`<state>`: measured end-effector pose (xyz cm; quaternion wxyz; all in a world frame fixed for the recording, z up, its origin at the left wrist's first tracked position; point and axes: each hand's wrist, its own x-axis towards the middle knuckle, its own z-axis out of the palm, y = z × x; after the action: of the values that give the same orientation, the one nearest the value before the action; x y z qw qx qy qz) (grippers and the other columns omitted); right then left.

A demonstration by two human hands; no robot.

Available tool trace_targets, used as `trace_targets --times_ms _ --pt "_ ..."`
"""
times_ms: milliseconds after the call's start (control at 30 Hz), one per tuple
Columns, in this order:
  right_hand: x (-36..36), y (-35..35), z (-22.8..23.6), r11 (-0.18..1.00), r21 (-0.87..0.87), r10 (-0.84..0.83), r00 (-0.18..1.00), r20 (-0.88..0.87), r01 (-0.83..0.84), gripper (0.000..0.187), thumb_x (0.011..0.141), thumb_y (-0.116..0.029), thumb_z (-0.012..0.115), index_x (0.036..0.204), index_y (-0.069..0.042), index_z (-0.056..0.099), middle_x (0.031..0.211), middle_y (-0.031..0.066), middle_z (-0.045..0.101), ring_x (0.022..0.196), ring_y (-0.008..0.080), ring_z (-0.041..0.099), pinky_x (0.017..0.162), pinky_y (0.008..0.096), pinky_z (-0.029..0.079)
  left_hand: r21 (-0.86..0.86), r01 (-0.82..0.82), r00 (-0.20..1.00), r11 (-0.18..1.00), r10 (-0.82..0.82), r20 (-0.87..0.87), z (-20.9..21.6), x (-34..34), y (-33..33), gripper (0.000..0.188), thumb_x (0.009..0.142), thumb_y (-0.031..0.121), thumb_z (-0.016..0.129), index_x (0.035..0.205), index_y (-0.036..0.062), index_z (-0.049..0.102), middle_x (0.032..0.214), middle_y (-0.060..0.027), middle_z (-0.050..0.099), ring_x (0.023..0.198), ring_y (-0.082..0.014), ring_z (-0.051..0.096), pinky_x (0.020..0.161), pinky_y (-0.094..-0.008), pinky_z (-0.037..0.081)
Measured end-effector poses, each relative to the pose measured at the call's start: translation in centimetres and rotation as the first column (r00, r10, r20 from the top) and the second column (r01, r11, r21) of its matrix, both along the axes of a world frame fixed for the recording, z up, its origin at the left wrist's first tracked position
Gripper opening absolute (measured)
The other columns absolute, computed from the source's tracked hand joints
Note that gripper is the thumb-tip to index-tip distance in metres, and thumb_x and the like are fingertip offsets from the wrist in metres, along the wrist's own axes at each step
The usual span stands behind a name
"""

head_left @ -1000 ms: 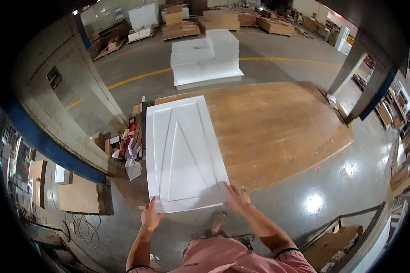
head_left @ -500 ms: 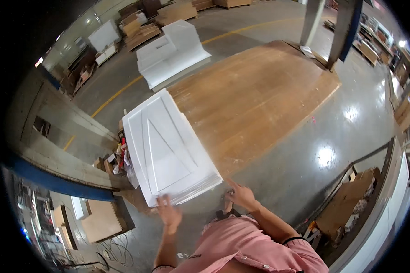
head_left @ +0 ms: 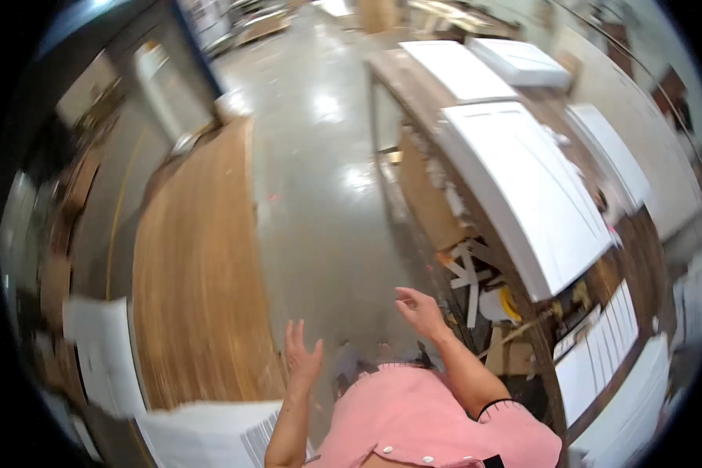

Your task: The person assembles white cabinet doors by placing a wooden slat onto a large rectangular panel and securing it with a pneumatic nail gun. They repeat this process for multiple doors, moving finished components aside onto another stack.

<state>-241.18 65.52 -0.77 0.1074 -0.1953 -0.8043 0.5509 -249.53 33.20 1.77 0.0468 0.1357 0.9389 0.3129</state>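
Note:
My left hand [head_left: 303, 357] is raised in the air with its fingers stretched up, holding nothing. It is nearest the brown wooden tabletop [head_left: 199, 273] and the stack of white panels [head_left: 203, 433] at the lower left. Over the grey floor, my right hand [head_left: 421, 313] is bent at the wrist, its fingers loosely spread and nothing visible in them. To its right, a stack of white grooved panels [head_left: 526, 191] lies on a long workbench [head_left: 402, 74], apart from the hand.
More white panels [head_left: 519, 61] lie at the bench's far end, and striped white pieces [head_left: 598, 355] at its near end. Beneath it are scraps, cardboard and a yellow roll [head_left: 509, 303]. A grey floor aisle [head_left: 312, 203] runs between tabletop and bench.
My view has swung to the right, bringing the workbench in. My left hand has come off the white panel stack, which now sits at the lower left. Both hands are in the air.

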Motion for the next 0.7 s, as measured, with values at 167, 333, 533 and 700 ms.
trace_targets --times_ms 167,333,533,700 --pt "6.0 7.5 5.7 0.704 -0.006 -0.697 0.69 -0.194 0.71 0.021 0.096 -0.015 0.07 0.113 -0.006 0.075 0.105 0.0124 0.075 0.09 0.0205 0.071 0.082 0.0326 0.056 -0.041 0.552 0.829 0.833 -0.553 -0.08 3.4 -8.1 17.8 0.072 0.088 0.023 0.079 0.152 0.0088 0.048 0.161 -0.0246 0.038 0.148 -0.0435 0.038 0.121 -0.0487 0.036" --pt "12.9 15.2 8.6 0.195 0.085 -0.922 0.212 -0.323 0.977 0.019 0.095 -0.007 0.068 0.113 -0.001 0.07 0.115 0.0141 0.069 0.1 0.0239 0.067 0.086 0.0348 0.054 -0.109 0.868 0.445 0.485 -0.856 -0.262 5.6 -13.2 36.4 0.077 0.087 0.025 0.08 0.155 0.0134 0.044 0.164 -0.0222 0.034 0.152 -0.0419 0.032 0.123 -0.0512 0.032" --pt "14.8 21.9 4.5 -0.103 0.253 -0.95 -0.02 -0.311 0.962 0.05 0.092 -0.01 0.071 0.139 -0.001 0.06 0.139 0.0205 0.057 0.131 0.0379 0.053 0.113 0.0463 0.041 -0.294 0.943 0.056 0.153 -0.948 -0.314 10.0 -15.9 58.1 0.081 0.087 0.036 0.079 0.156 0.0142 0.042 0.166 -0.0204 0.029 0.155 -0.0422 0.025 0.122 -0.065 0.024" --pt "14.0 22.6 3.6 -0.185 0.245 -0.954 -0.113 -0.279 0.952 0.049 0.095 -0.018 0.072 0.14 -0.001 0.061 0.145 0.0204 0.058 0.134 0.0351 0.056 0.11 0.042 0.047 -0.32 0.943 -0.228 -0.095 -0.884 -0.409 7.0 -19.2 67.5 0.079 0.081 0.042 0.083 0.148 0.0146 0.052 0.145 -0.0163 0.047 0.141 -0.0399 0.041 0.12 -0.0634 0.028"
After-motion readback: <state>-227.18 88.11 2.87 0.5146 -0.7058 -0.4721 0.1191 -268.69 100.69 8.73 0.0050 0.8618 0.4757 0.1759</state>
